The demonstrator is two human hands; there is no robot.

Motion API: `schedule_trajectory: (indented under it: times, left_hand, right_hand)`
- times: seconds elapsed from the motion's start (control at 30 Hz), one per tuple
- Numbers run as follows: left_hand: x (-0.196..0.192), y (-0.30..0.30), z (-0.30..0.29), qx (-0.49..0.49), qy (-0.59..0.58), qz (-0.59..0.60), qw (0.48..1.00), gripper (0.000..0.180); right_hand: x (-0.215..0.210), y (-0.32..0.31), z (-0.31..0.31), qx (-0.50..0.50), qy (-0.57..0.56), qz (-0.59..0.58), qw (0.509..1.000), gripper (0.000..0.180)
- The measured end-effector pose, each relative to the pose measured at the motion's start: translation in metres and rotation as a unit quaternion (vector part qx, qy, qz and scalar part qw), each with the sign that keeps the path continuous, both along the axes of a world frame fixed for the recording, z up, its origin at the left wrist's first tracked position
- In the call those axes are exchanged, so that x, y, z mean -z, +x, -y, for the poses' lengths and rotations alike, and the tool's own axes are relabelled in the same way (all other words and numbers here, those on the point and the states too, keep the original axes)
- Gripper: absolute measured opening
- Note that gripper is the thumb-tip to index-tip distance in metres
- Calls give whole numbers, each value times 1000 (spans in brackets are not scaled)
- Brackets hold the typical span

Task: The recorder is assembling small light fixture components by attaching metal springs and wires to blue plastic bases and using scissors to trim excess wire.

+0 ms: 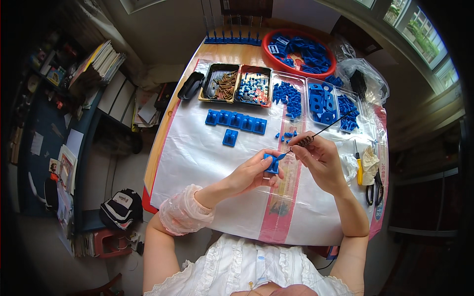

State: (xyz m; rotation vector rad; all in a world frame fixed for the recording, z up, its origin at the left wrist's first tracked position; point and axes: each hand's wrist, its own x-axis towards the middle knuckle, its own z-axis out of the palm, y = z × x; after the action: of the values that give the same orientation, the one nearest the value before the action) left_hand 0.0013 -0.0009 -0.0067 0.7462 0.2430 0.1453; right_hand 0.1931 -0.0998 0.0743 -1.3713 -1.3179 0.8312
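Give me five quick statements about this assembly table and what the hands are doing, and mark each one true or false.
1. The left hand holds a small blue plastic block. True.
2. The right hand holds scissors. False: it pinches a thin black rod with a spring on it; the scissors lie on the table to the right.
3. A row of blue blocks lies on the white sheet in front of the trays. True.
4. The red round basin is empty. False: it holds many blue parts.
5. The tray of brown screws sits at the right end of the trays. False: it is at the left end.
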Motion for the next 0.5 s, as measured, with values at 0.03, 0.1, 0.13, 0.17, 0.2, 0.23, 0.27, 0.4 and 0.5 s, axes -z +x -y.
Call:
schedule_trajectory:
  times: [0.03, 0.1, 0.13, 0.17, 0.2, 0.23, 0.27, 0.4, 0.5]
  left_hand:
    - [0, 0, 0, 9, 7, 6, 1000, 40]
    - [3, 1, -1, 25, 20, 19, 999, 40]
    - [4, 1, -1, 25, 17, 21, 999, 40]
    - [5, 1, -1, 27, 13, 23, 999, 40]
    - [6, 1, 0, 28, 10, 26, 999, 41]
    - [7, 2, 0, 30, 5, 29, 999, 41]
    - [8, 2, 0, 31, 1, 31, 999, 41]
    - [12, 2, 0, 48, 0, 45, 998, 43]
    - [8, 4, -1, 50, 32, 46, 997, 46]
  right_hand:
    - [-3, 0, 1, 0, 1, 14, 1000, 13]
    - [-7, -2, 4, -1, 7, 36, 999, 12]
    - [-8, -4, 4, -1, 11, 44, 999, 12]
    - [-10, -5, 6, -1, 15, 51, 999, 13]
    - [-11, -5, 7, -1, 12, 67, 998, 12]
    - [-12, -5, 8, -2, 10, 83, 996, 12]
    - [-13, -5, 9, -3, 8, 99, 995, 12]
    - [-17, -8, 11, -4, 17, 116, 993, 11]
    - [-17, -8, 12, 2, 22, 129, 991, 11]
